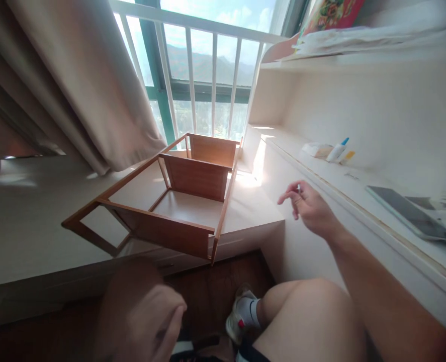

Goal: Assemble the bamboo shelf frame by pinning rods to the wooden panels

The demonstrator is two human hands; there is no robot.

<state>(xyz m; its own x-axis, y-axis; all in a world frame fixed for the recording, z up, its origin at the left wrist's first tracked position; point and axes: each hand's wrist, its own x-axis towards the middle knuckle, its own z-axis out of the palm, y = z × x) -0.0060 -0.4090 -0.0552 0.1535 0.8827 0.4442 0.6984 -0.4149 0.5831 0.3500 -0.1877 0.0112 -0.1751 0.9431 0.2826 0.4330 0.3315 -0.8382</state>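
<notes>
My right hand [308, 208] hovers beside the white cabinet front, thumb and fingers pinched together. A small shiny metal piece [298, 189] shows between the fingertips; its exact kind is too small to make out. Low in the view, my left hand [166, 322] is near my bent leg, and motion smears its fingers. In front of me a brown wooden shelf frame [198, 178] lies on the white window ledge, its near end sticking out past the ledge edge. Several cross boards join its long rails. Neither hand touches the frame.
On the white counter [358, 173] at right lie a white tube with a blue cap [337, 151], a small pale packet [317, 149] and a dark-screened tablet [411, 213]. A beige curtain [87, 90] hangs at left. White railings [214, 80] stand before the window.
</notes>
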